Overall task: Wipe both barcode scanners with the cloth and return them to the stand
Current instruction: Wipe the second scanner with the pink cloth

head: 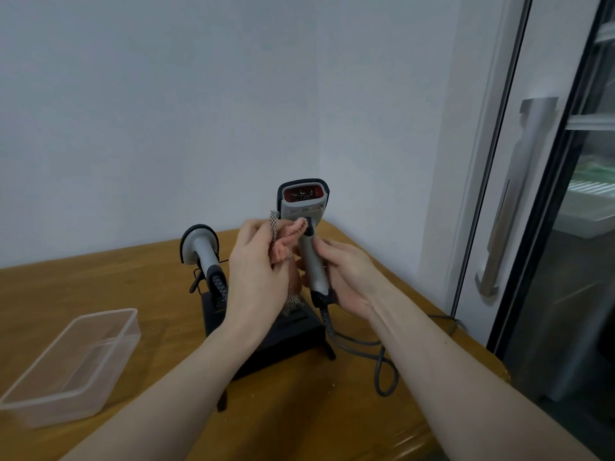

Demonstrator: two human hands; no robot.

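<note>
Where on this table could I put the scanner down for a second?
Bare wood lies between the clear container and the black stand, and along the near edge. Right of the stand it's crowded: the cable loops there.

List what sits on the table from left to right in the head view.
Clear plastic container → scanner resting in the stand → left hand with the cloth → handheld scanner → right hand.

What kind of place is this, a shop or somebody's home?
Probably a small shop's counter. Two corded barcode scanners, one held and one resting in a black stand, sit over a wooden counter, beside a glass-door display fridge.
</note>
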